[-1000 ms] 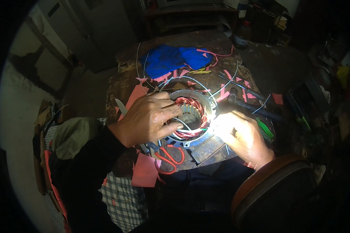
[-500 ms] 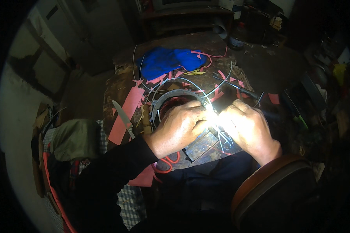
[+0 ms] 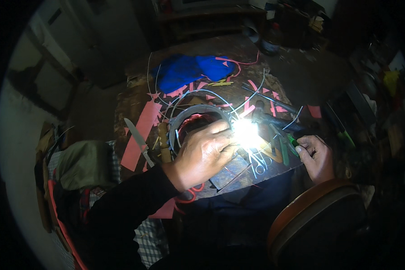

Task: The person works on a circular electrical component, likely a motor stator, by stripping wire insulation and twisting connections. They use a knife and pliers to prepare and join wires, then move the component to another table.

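A round metal motor stator (image 3: 202, 108) with reddish copper windings inside stands on the worktable. My left hand (image 3: 209, 146) lies over its right rim, fingers bent and pinched together; strong glare hides what they hold. Off to the right, my right hand (image 3: 317, 157) is closed on a tool with a bright green handle (image 3: 294, 141), whose kind I cannot make out. Small scissors (image 3: 260, 167) with light metal loops lie between the hands, below the glare. Grey flexible sleeves or wires (image 3: 211, 91) arch around the stator.
A knife (image 3: 137, 135) rests across a pink insulating sheet (image 3: 141, 139) on the left. Blue cloth (image 3: 189, 72) lies at the back, among pink scraps. Red-handled scissors (image 3: 195, 191) sit at the near edge. A dark-handled tool (image 3: 281, 105) lies at right.
My right hand has moved away from the left hand, right and slightly nearer, and now grips the green-handled tool. The left hand stays at the stator's rim. The view has shifted slightly.
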{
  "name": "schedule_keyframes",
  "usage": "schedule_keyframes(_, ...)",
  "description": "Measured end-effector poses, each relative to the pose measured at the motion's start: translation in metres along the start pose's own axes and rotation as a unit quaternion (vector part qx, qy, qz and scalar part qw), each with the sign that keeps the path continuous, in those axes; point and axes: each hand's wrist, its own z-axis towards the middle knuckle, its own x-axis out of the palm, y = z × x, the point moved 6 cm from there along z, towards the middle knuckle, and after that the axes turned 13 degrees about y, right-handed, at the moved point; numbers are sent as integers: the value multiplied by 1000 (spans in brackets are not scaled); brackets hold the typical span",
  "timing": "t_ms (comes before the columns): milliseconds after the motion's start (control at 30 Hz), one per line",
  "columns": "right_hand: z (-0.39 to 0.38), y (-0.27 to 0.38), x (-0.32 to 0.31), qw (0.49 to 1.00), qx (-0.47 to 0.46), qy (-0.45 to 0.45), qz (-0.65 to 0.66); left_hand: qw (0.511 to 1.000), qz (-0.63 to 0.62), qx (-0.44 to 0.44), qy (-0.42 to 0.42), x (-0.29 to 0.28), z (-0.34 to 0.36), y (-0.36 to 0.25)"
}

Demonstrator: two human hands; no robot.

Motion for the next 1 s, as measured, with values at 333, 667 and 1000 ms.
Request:
schedule_keyframes(333, 1, -35, 22, 981, 23, 55, -187, 1000, 4, 25, -4, 0, 3, -7)
schedule_keyframes(667, 47, -47, 93, 914, 86, 74, -391, 997, 40, 54, -27, 2, 1, -13)
schedule_keyframes(1000, 29, -25, 54, 951, 134, 59, -272, 997, 50, 60, -13, 4, -2, -7)
